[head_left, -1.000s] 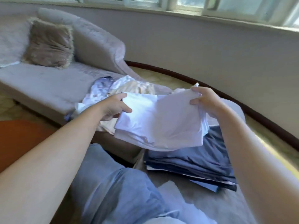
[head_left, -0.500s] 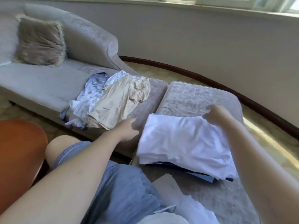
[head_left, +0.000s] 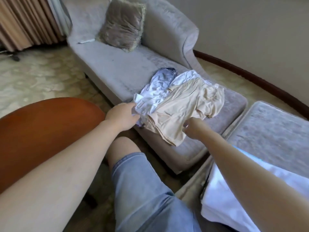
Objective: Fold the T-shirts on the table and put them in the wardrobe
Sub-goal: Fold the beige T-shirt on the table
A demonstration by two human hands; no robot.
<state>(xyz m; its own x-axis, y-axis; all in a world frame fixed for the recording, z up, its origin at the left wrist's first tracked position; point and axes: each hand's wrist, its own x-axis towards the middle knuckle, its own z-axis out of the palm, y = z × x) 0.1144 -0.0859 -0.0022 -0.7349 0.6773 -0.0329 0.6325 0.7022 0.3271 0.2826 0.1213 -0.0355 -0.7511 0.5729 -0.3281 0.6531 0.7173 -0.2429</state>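
A heap of loose shirts lies on the near end of the grey couch (head_left: 117, 67). A beige T-shirt (head_left: 184, 108) is on top, spread out to the couch's front edge. A pale blue shirt (head_left: 157, 91) is crumpled just beside it, on the side toward the couch's far end. A bit of white shirt (head_left: 185, 77) peeks out behind the beige one.

The left hand (head_left: 122, 114) grips the near corner of the pale blue shirt at the couch's front edge. The right hand (head_left: 192, 129) is curled at the beige T-shirt's near hem. The view is blurry there, so it is hard to tell if it pinches the cloth.

A brown cushion (head_left: 122, 24) leans at the couch's far end. Beside the couch's near end stands a grey stool (head_left: 275, 128) with a folded white T-shirt (head_left: 225, 206) on it.
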